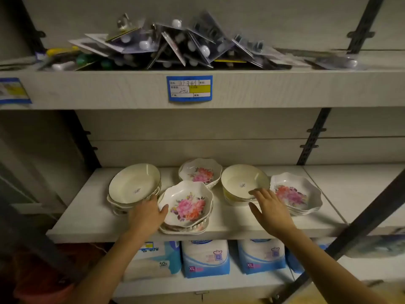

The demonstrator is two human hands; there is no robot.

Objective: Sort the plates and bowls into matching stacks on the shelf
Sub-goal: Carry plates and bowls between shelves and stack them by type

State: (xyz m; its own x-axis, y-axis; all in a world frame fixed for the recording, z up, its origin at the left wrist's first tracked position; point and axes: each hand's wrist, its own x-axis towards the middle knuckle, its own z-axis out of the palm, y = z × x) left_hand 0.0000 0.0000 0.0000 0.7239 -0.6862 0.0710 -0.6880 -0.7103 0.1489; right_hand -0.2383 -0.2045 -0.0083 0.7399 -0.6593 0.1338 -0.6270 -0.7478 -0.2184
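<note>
Four stacks of dishes stand on the middle shelf (230,224). A stack of plain cream bowls (133,186) sits at the left and another cream stack (241,182) at centre right. Flowered scalloped plates form a front stack (188,205), a back stack (200,173) and a right stack (294,194). My left hand (148,213) rests between the left cream stack and the front flowered stack, thumb touching the flowered plate's rim. My right hand (270,207) hovers open at the front of the right cream stack, fingertips near its rim.
The upper shelf (109,88) carries a heap of blister-packed goods (175,47) and a blue price tag (189,88). Below, blue and white packs (206,257) fill the lower shelf. Dark metal uprights (313,137) stand behind, and a diagonal bar (359,220) crosses at right.
</note>
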